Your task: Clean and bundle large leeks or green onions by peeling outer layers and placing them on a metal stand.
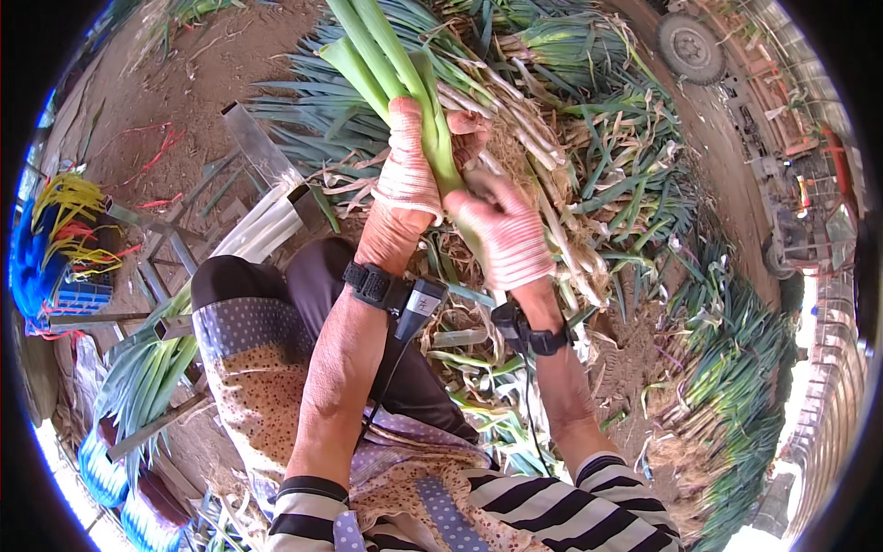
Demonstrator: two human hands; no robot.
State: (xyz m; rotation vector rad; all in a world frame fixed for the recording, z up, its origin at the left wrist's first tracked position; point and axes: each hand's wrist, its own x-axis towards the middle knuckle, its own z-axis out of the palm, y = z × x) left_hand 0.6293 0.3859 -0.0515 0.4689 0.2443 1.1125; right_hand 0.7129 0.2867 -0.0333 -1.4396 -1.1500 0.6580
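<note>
A green leek slants up and away in front of me, its leaves fanning past the top edge. My left hand, in a pinkish striped glove, is wrapped round its stalk. Just below, my right hand, gloved alike, is closed at the lower part of the stalk, hiding the leek's bottom end. To the left of my knees, a bundle of peeled leeks with white stalks lies across a metal frame. Beyond my hands, a heap of unpeeled leeks with dry outer leaves and roots covers the ground.
More leeks are piled along the right side. A wheeled vehicle stands at the far right. At the left are yellow and red ties over a blue crate. Leaf scraps litter the soil near my legs.
</note>
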